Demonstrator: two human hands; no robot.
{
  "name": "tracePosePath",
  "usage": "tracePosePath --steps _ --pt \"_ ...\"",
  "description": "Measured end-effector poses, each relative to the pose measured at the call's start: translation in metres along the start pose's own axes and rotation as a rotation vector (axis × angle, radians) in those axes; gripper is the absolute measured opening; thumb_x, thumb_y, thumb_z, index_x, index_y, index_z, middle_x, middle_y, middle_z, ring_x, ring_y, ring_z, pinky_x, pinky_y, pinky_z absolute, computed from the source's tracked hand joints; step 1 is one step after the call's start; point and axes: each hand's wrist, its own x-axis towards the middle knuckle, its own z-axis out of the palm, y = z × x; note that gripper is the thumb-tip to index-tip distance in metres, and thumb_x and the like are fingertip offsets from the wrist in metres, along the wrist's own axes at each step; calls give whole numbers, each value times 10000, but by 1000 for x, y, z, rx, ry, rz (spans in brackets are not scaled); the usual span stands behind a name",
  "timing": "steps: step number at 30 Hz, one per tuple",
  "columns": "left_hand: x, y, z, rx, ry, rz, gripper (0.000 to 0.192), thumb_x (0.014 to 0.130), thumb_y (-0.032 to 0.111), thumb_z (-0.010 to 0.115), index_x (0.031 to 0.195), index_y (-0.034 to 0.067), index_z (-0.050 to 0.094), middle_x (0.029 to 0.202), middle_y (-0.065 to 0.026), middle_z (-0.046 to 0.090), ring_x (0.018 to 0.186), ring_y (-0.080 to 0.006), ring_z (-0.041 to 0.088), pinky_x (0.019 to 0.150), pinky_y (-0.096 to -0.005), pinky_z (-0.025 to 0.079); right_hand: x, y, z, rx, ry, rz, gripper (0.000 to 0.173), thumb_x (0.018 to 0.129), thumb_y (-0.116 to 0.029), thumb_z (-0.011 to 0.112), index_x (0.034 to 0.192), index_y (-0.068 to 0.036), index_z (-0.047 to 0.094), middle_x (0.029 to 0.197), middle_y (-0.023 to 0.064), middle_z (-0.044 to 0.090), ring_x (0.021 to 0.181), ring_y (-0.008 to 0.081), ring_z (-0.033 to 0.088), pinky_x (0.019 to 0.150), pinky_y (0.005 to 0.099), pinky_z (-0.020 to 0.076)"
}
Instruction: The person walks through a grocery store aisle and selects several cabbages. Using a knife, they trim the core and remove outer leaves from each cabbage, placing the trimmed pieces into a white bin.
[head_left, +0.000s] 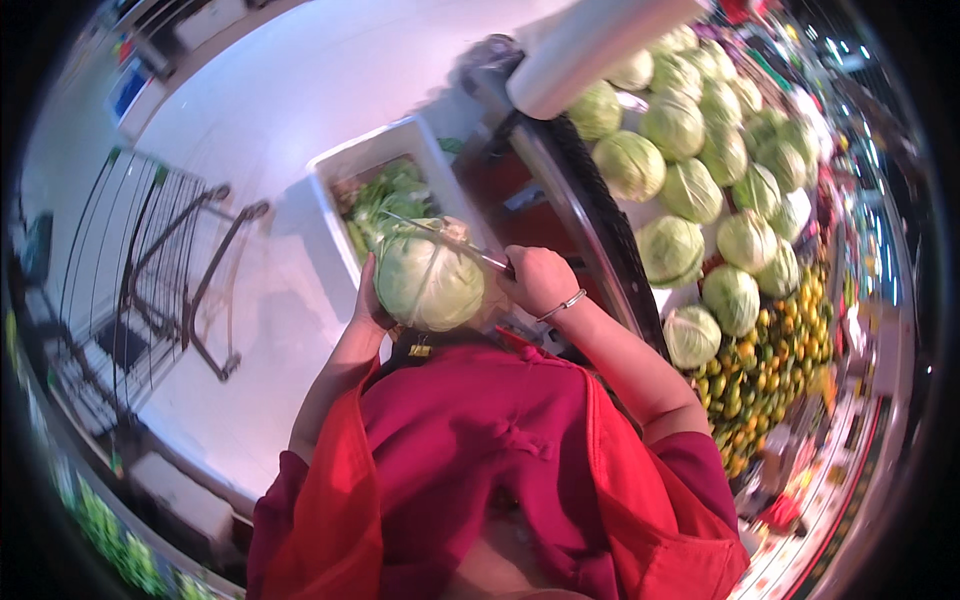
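Note:
My left hand (369, 296) supports a pale green cabbage (431, 281) from its left side, in front of my chest. A knife (442, 236) is gripped by its handle in my right hand (541, 279). Its blade lies across the top of the cabbage, by the cut stem end (454, 228), and the tip points left. Whether the edge has gone into the cabbage, I cannot tell. Just beyond the cabbage is a white plastic bin (439, 150), with loose green leaves (394, 191) inside.
On the right, a display stand with a black edge and metal rail (581, 217) bears several cabbages (673, 124) and a heap of orange-green citrus fruit (780, 352). A white roll (592, 56) juts over its corner. A wire shopping cart (150, 262) stands to the left on the pale floor.

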Motion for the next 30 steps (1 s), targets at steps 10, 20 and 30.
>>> tracePosePath --steps 10,20,30 --pt "160 -43 142 347 -112 -225 717 901 628 461 1387 101 450 1392 -96 495 1250 -262 501 1054 -445 402 -49 115 -87 79 488 307 187 774 -192 654 773 -18 589 724 235 605 731 429 597 657 492 476" --pt "324 -67 266 694 -261 -237 704 797 533 701 1311 85 523 1254 -98 606 1129 -220 584 981 -378 462 -20 245 -123 250 664 483 198 755 -176 611 803 17 615 801 251 635 799 424 617 756 477 495" --pt "288 -94 284 1343 -87 424 998 737 436 810 1438 -2 250 1357 -209 444 1244 -272 461 1044 -362 372 -7 265 -115 287 664 462 191 770 -177 601 789 13 603 773 245 623 768 424 609 715 486 483"
